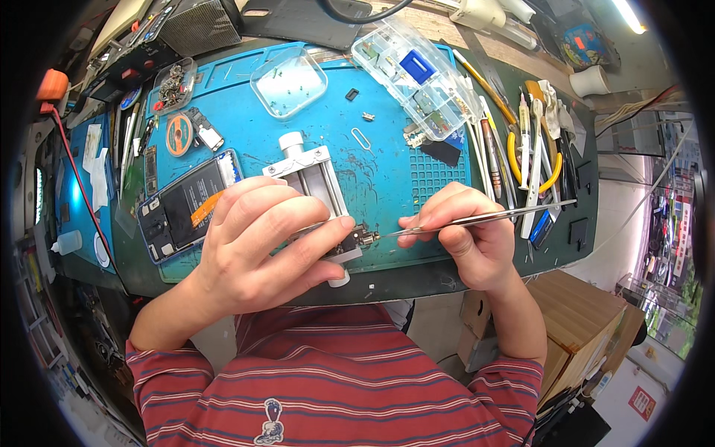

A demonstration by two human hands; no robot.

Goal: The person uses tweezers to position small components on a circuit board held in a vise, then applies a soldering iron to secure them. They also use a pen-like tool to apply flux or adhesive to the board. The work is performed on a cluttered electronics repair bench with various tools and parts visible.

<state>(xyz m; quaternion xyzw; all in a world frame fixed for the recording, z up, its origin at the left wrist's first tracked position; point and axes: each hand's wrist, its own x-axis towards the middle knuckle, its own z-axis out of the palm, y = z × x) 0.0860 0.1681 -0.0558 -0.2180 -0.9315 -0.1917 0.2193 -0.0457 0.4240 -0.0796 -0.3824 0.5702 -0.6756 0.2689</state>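
My left hand [261, 242] rests over a white metal clamp fixture [311, 175] on the blue work mat [387, 171], its fingers pinching a small dark circuit part [365, 237] at the fixture's near end. My right hand [465, 238] grips slim metal tweezers [491, 218], their tip touching that small part. An opened phone [186, 205] with its black battery and an orange flex strip lies face down just left of my left hand.
A clear compartment box [417, 78] with small parts and a clear square lid [289, 82] sit at the mat's far side. Pliers, tweezers and screwdrivers [529, 141] lie along the right. A dish of screws [173, 83] is far left. A cardboard box [581, 313] stands below the bench.
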